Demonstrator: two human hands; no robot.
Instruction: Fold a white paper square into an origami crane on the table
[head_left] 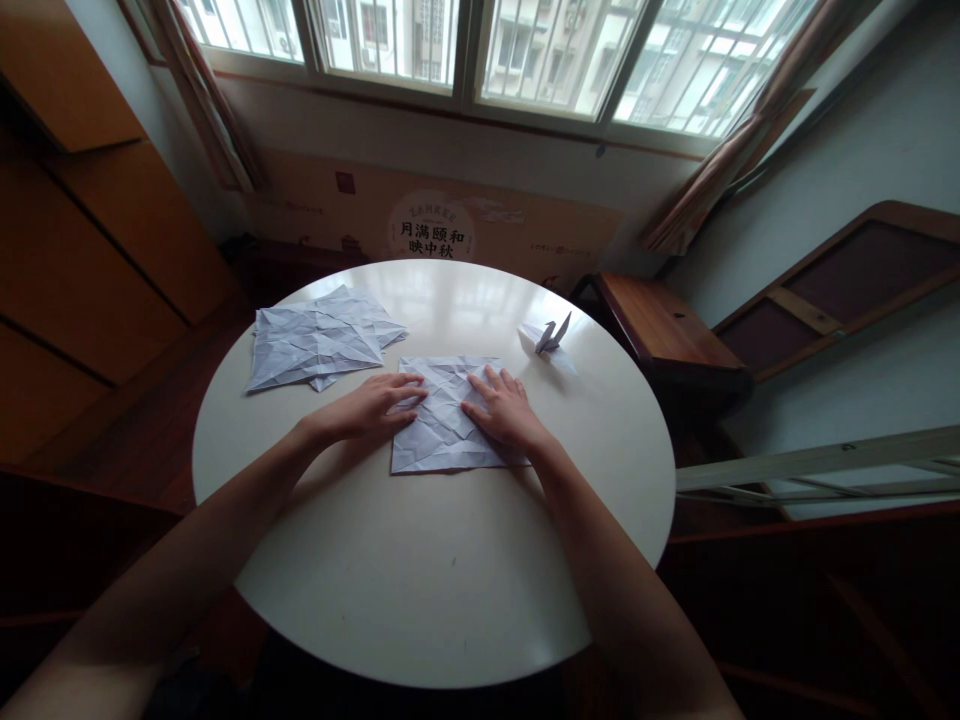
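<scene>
A creased sheet of white paper (442,435) lies unfolded on the round white table (420,570). On its left edge rest the fingertips of my left hand (375,405), its fingers stretched out. My right hand (506,408) lies flat with spread fingers on the right part of the sheet, hiding some of it. Neither hand grips anything. To the left, several crumpled paper sheets (319,340) lie in a loose stack. A folded paper crane (549,340) stands upright on the right side of the table, apart from my right hand.
A wooden side table (660,315) stands beyond the table's right edge. Behind is a wall with a printed banner (517,215) below the barred windows (555,60). Wooden cabinets (82,250) line the left, and a pale rail (817,455) runs at the right.
</scene>
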